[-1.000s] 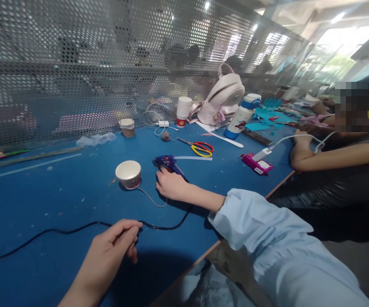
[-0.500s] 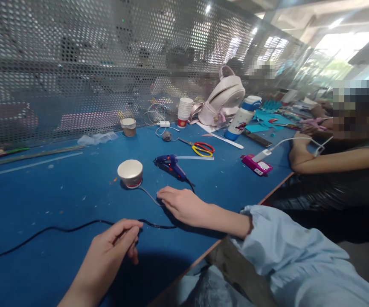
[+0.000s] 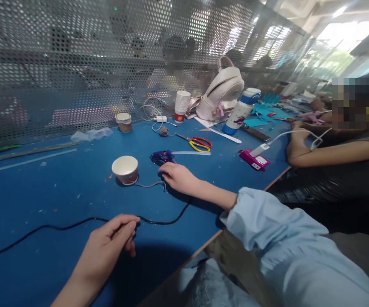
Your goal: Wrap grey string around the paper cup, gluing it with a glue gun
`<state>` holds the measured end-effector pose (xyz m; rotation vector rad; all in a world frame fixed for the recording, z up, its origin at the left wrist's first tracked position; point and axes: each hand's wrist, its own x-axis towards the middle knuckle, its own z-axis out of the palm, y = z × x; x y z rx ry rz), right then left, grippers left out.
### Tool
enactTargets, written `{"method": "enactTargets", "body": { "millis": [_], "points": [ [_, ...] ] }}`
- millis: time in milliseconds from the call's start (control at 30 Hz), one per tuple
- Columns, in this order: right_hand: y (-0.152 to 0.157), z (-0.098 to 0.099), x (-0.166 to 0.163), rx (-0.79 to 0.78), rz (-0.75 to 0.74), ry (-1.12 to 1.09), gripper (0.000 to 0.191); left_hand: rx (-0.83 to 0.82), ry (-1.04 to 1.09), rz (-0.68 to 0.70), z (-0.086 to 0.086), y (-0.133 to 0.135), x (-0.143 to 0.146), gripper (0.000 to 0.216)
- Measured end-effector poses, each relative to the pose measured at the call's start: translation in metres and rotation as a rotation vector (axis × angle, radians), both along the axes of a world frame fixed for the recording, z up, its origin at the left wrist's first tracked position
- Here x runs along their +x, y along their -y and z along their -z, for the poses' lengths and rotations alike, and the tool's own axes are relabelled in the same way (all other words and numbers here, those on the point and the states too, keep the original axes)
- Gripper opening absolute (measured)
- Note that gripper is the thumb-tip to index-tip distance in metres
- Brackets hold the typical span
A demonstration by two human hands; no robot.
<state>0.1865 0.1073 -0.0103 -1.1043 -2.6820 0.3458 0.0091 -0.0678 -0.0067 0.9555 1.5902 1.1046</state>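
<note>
A blue hot glue gun (image 3: 163, 156) lies on the table, a clear glue stick (image 3: 192, 153) sticking out of its back. My right hand (image 3: 181, 178) reaches over its handle, fingers stretched forward and hiding that handle; no firm hold on it shows. Left of it stands a white paper cup (image 3: 125, 169), its lower side wrapped in grey yarn, with a loose yarn tail (image 3: 150, 185) on the table. My left hand (image 3: 112, 241) is closed in a pinch close to the black cord (image 3: 161, 223); what its fingertips hold, if anything, cannot be made out.
Red-and-yellow-handled scissors (image 3: 200, 144) and a grey yarn ball (image 3: 163, 131) lie behind the glue gun. Farther back are stacked paper cups (image 3: 182, 106), a pale backpack (image 3: 222, 94) and a bottle (image 3: 240, 113). A magenta power adapter (image 3: 254, 159) sits near another person's arm (image 3: 334, 155).
My right hand has let go of the yarn tail and moved away from me to the glue gun's handle. The left hand has hardly moved. The view has shifted slightly.
</note>
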Motion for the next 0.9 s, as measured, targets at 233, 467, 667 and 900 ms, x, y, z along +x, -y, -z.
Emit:
{"method": "enactTargets", "body": {
  "millis": [233,467,667,900],
  "points": [
    [0.003,0.012,-0.016,0.010,-0.012,0.062,0.022,-0.007,-0.016,0.000,0.001,0.000,-0.002,0.030],
    [0.039,-0.005,0.035,-0.042,0.026,-0.122,0.010,0.003,0.005,-0.008,0.000,0.001,-0.002,0.028],
    [0.076,-0.017,0.090,-0.082,0.409,-0.707,0.004,0.004,-0.005,-0.003,0.001,0.004,-0.001,0.027],
    [0.035,-0.004,0.139,0.100,0.427,-0.413,0.018,0.007,-0.089,0.049,0.003,0.003,-0.015,0.032]
  ]
}}
